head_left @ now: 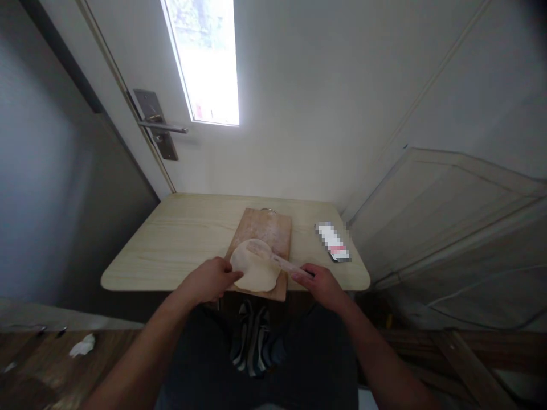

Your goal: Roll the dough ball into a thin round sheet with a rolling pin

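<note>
A round, flat sheet of pale dough (pixel 256 274) lies on a wooden cutting board (pixel 267 225), its near edge reaching close to the board's front. My left hand (pixel 213 279) pinches the left edge of the sheet between thumb and fingers. In my right hand (pixel 319 285) is a long, thin, pale tool (pixel 285 263), gripped at its right end. The tool points left, and its far end lies over the upper part of the dough. Its exact kind is too blurred to tell.
The board sits on a light wood-grain table (pixel 183 239) with rounded corners. A phone (pixel 333 242) lies at the right. Behind the table stands a white door with a metal handle (pixel 164 126). Crumpled white paper (pixel 82 345) is on the floor at the left.
</note>
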Available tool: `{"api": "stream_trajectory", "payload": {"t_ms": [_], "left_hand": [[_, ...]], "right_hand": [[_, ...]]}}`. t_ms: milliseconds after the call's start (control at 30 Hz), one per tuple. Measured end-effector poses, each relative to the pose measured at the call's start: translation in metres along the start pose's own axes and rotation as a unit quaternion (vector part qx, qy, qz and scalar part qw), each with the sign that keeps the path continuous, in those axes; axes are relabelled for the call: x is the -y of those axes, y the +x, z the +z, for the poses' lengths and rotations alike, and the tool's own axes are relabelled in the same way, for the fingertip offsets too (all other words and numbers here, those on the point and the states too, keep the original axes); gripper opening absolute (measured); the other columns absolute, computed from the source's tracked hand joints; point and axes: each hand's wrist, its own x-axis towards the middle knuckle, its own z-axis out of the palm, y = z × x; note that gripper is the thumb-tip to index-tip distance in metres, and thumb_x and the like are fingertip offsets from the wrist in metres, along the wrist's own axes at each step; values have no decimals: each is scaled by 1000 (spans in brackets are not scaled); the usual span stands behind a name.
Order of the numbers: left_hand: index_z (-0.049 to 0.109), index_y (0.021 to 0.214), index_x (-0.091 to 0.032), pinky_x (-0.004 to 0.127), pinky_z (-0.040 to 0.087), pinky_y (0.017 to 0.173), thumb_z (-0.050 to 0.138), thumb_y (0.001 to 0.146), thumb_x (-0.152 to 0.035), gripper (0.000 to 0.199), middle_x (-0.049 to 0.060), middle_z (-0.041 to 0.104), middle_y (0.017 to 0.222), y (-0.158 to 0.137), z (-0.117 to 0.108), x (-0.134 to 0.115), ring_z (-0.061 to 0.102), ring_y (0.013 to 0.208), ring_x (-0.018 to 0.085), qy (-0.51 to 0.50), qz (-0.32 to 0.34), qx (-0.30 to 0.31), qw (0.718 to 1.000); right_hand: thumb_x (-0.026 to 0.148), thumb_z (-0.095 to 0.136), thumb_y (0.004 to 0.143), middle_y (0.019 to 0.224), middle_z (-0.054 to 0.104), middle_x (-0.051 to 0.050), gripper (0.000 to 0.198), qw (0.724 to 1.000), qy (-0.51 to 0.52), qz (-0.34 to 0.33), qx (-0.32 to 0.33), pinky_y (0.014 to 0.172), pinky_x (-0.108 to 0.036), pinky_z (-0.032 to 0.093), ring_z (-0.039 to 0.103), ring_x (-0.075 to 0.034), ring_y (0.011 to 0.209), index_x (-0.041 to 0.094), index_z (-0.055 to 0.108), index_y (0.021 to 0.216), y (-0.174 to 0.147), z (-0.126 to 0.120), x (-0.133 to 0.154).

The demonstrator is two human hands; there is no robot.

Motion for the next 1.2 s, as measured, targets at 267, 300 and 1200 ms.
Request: {"api": "stream_trajectory", "payload": {"t_ms": [267, 300, 1200], "left_hand": [[68, 102, -19, 34, 46, 95, 48, 95, -34, 26, 9, 72, 109, 89, 27, -47, 63, 106, 23, 45, 275, -225, 934], [67, 108, -18, 37, 43, 101, 47, 96, -33, 27, 10, 70, 116, 95, 34, -50, 61, 113, 24, 85, 296, -215, 927], [61, 125, -20, 51, 34, 109, 30, 104, -44, 45, 13, 61, 134, 107, 50, -67, 50, 127, 31, 235, 267, -259, 898]], "right_hand": [[65, 46, 94, 71, 66, 0, 52, 998, -55, 11, -1, 59, -25, 32, 56, -15, 65, 20, 72, 88, -3, 4, 10], [67, 45, 94, 69, 65, 0, 53, 997, -68, 17, -8, 58, -25, 31, 56, -15, 64, 21, 71, 86, -3, 4, 10], [79, 42, 89, 73, 67, -2, 61, 960, -234, 123, -90, 57, -28, 24, 58, -17, 68, 24, 66, 81, 24, -6, 12]]}}
